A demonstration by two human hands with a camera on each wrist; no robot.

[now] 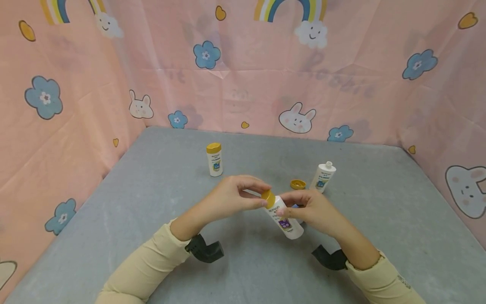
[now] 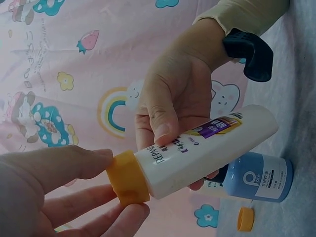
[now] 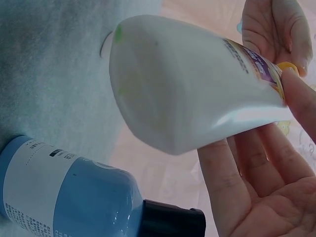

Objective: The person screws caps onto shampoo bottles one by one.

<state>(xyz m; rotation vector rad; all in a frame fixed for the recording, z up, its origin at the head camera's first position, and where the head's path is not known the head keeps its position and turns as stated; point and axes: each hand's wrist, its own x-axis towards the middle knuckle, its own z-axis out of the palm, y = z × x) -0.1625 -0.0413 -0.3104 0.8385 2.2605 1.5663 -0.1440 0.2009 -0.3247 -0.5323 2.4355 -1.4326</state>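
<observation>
Between both hands a white shampoo bottle (image 1: pixel 286 219) with a purple label is held tilted, its yellow cap (image 2: pixel 128 178) towards the left. The left hand (image 1: pixel 237 194) pinches that cap between thumb and fingers. Around the bottle's body, the right hand (image 1: pixel 313 211) grips with its thumb on the label side and fingers behind. In the left wrist view the cap sits flush against the bottle's shoulder. The bottle's base faces the camera in the right wrist view. A blue bottle (image 2: pixel 266 177) with a black top stands just behind, mostly hidden by the right hand in the head view.
A white bottle with a yellow cap (image 1: pixel 215 162) stands farther back on the left of the grey table (image 1: pixel 171 160). Back right stands a capless white bottle (image 1: pixel 322 177), with a loose yellow cap (image 1: pixel 298 184) lying beside it. Pink printed cloth (image 1: pixel 243 84) walls the table.
</observation>
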